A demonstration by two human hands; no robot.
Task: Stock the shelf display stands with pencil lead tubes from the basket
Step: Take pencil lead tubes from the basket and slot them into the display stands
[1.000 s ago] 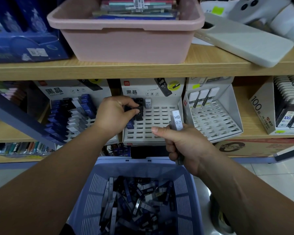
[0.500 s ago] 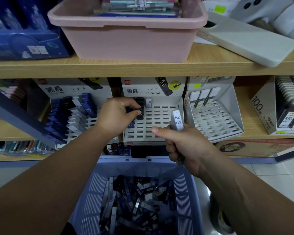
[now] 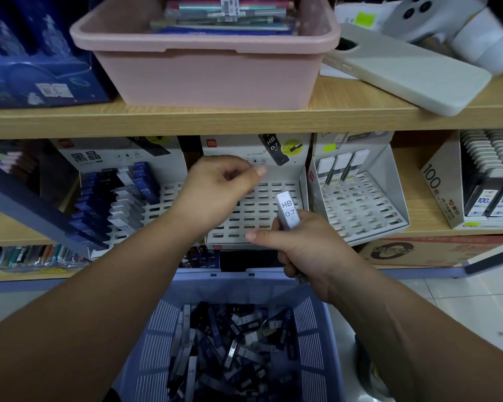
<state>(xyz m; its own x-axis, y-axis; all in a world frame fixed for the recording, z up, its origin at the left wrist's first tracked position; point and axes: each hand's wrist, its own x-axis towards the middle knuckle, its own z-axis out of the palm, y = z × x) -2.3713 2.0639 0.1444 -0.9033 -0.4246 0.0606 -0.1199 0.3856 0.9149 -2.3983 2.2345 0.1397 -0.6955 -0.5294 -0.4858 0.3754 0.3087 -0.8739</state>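
Note:
My right hand grips a bunch of pencil lead tubes; the top one is a white tube marked HB 0.7, held in front of the middle display stand. Up at that stand's top left is my left hand, fingers curled, with nothing visible in them; it hides the tubes standing there. The left stand carries several blue and white tubes. Three white tubes stand in the right stand. Below, the blue basket holds several loose tubes.
On the upper shelf sit a pink tub, a pale phone case and a blue box. Boxes marked 100 stand at the right of the stands' shelf. A cardboard box lies on the shelf below.
My left hand has let go of the black tubes it was setting into the middle stand and has lifted up and to the right. My right hand has stayed in place.

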